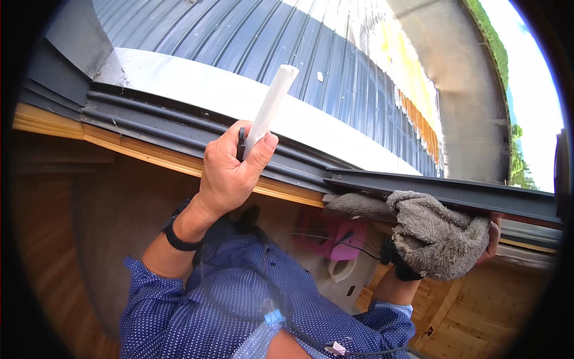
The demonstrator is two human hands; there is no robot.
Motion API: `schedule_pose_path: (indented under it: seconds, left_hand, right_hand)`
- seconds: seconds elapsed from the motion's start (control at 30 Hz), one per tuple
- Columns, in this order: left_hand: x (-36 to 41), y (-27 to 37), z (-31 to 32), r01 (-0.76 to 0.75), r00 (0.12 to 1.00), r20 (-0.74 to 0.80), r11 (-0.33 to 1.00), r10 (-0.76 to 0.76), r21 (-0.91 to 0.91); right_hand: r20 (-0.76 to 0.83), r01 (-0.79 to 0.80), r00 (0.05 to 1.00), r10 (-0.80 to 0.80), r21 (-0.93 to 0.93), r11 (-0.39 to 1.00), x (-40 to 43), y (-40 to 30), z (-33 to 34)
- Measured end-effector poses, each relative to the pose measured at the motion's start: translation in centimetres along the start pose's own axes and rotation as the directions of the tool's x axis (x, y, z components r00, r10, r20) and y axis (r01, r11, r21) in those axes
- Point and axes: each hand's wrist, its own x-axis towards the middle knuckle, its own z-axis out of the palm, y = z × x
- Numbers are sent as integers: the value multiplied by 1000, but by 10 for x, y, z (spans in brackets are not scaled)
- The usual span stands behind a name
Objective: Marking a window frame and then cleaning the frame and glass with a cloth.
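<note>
My left hand (pixel 233 166) grips a white strip-like tool (pixel 271 105) that points up and away over the sill; a small black part shows beside it between the fingers. Below the dark metal window track (pixel 188 125) runs a wooden ledge. On the right, a grey-brown terry cloth (pixel 441 233) is draped over my right hand (pixel 493 238), of which only some fingers show at the cloth's far side. The cloth lies against the dark frame of the window sash (pixel 448 193). Its covered fingers are hidden.
Outside lies a ribbed dark metal roof (pixel 269 45) beyond a white sill flashing (pixel 179 85), with a concrete ledge (pixel 471 89) farther right. A pink plastic stool (pixel 347 242) and a roll of tape (pixel 342 269) are below. Cables hang before my shirt.
</note>
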Motion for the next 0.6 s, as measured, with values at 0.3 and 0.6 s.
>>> schedule_pose_path:
  seconds: [0.3, 0.6]
  left_hand:
    - [38, 36, 56, -46, 874, 486, 995, -5, 93]
    - [29, 18, 95, -57, 785, 614, 997, 75, -49]
  right_hand:
    - [-43, 55, 998, -55, 8, 998, -4, -9, 7]
    - [149, 364, 928, -340, -177, 915, 9, 16, -13]
